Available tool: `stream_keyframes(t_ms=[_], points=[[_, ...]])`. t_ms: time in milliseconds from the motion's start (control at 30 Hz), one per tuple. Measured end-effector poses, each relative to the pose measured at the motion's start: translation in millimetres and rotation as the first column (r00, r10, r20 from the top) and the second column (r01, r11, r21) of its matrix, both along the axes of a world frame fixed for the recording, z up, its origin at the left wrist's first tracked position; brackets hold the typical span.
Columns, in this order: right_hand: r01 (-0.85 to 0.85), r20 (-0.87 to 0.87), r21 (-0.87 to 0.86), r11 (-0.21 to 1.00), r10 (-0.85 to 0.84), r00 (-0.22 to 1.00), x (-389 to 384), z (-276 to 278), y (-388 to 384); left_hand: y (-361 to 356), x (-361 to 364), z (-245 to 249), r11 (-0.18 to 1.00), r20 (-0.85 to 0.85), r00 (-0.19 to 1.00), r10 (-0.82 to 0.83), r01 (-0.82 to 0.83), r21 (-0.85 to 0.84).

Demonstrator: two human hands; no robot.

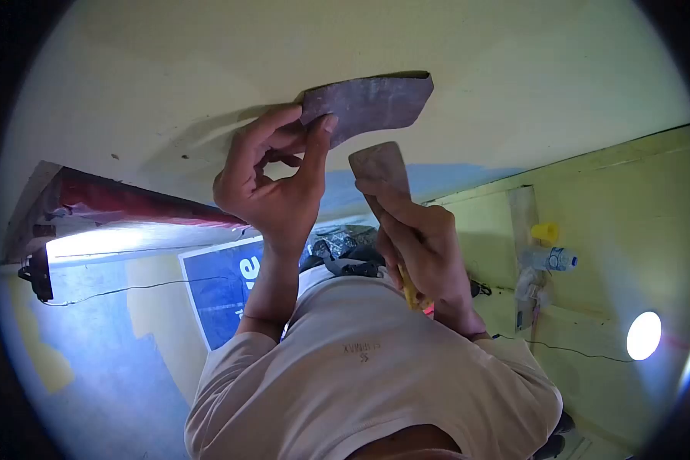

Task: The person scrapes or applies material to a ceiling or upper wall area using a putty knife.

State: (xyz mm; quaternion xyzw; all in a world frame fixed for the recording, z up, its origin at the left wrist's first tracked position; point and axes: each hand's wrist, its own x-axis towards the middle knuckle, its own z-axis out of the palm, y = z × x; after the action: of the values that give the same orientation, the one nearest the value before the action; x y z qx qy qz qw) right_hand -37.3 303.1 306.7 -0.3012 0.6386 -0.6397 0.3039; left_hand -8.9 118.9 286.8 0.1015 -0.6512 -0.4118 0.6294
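My left hand pinches the left end of a dark, slightly curved flat sheet between thumb and fingers. The sheet lies close to a pale surface, and its shadow falls to the left. My right hand is wrapped round a scraper, its grey blade pointing up, just below the sheet and apart from it. Part of a yellowish handle shows under the right hand.
A red-covered ledge and a bright lamp are at the left. Below them stands a blue sign. At the right are a plastic bottle, a yellow cup, another bright light and a thin cable.
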Motion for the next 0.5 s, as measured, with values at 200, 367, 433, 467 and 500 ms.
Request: stream_keyframes(t_ms=[200,367,433,467,500], points=[[0.065,0.011,-0.014,0.998,-0.064,0.998,-10.3,16.4,-21.2,0.9,5.3,0.5,1.0,0.049,0.999,0.015,-0.015,0.005],[0.048,0.066,0.078,0.996,-0.053,0.996,-16.4,-8.0,-5.4,1.0,2.6,-2.5,1.0,0.016,1.0,0.005,-0.005,-0.002],[0.04,0.055,-0.015,0.999,-0.039,0.998,-10.0,3.2,-2.5,0.2,4.2,-0.9,1.0,0.028,1.0,0.013,-0.012,-0.01],[0.035,0.053,-0.028,0.999,-0.033,0.998,-7.6,12.5,-3.1,-0.9,5.8,-0.8,1.0,0.038,0.999,0.0,0.0,0.003],[0.029,0.05,-0.042,0.999,-0.027,0.998,-5.3,21.8,-3.8,-3.2,8.0,-0.7,1.0,0.048,0.999,-0.013,0.012,0.017]])
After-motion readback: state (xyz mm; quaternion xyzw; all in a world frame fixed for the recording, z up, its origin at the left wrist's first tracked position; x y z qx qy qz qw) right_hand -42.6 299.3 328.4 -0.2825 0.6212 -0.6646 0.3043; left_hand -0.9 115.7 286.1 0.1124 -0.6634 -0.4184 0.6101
